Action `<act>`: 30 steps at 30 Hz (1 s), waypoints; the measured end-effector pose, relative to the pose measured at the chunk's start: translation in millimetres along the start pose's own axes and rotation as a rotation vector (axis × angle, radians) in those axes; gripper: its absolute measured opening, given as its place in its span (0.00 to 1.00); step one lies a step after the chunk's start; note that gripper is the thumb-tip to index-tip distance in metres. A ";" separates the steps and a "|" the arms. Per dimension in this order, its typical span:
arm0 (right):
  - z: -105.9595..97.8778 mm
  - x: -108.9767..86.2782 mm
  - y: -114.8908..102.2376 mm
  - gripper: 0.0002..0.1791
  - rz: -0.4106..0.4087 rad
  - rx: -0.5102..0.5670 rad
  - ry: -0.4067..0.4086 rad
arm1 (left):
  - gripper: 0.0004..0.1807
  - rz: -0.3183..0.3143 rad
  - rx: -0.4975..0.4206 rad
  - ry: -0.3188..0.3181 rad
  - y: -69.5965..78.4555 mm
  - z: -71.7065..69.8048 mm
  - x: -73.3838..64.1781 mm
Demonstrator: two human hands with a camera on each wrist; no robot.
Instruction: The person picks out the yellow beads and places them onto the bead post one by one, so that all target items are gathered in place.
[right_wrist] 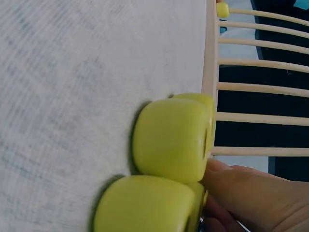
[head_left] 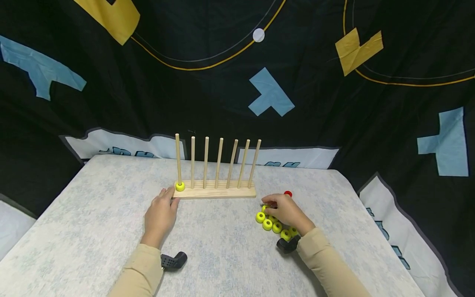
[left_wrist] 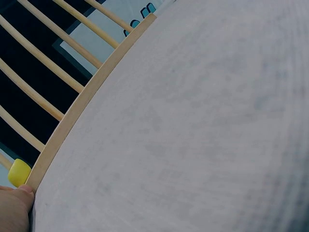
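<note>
A wooden peg rack with several upright dowels stands on the table, one yellow bead around the foot of its leftmost dowel. My left hand grips the left end of the base, thumb along the front edge; in the left wrist view the thumb sits just below that bead. Right of the rack, my right hand reaches down among loose yellow beads, fingers bent, thumb tip right beside them. Its fingertips are partly hidden by beads in the right wrist view, and I cannot tell whether they pinch one.
A red bead lies just behind my right hand. More yellow beads lie near the right wrist's black camera mount. Behind the pale table hangs a black cloth with blue and yellow shapes.
</note>
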State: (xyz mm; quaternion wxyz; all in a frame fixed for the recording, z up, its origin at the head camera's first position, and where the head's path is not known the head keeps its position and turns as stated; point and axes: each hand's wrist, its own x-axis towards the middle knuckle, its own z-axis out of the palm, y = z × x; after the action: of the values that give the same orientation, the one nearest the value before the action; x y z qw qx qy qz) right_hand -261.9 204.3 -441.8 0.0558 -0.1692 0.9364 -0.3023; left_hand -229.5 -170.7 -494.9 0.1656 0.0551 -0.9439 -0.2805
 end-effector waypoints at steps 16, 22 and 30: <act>-2.3 2.4 -6.5 0.15 -0.014 -0.122 -0.071 | 0.27 0.004 0.003 0.006 0.0 0.0 -1.8; -2.2 3.8 -4.6 0.16 -0.030 -0.100 -0.003 | 0.27 0.005 -0.002 0.008 1.7 0.1 -1.7; -3.4 7.8 -18.6 0.19 -0.110 0.002 0.116 | 0.27 0.007 -0.004 0.011 2.3 -1.5 -1.3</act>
State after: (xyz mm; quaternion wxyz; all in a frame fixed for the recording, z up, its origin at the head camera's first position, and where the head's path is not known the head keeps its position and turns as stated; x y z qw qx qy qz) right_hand -264.6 189.4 -428.2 -0.0152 -0.2027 0.9270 -0.3151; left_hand -227.8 -169.3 -492.8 0.1720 0.0530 -0.9426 -0.2812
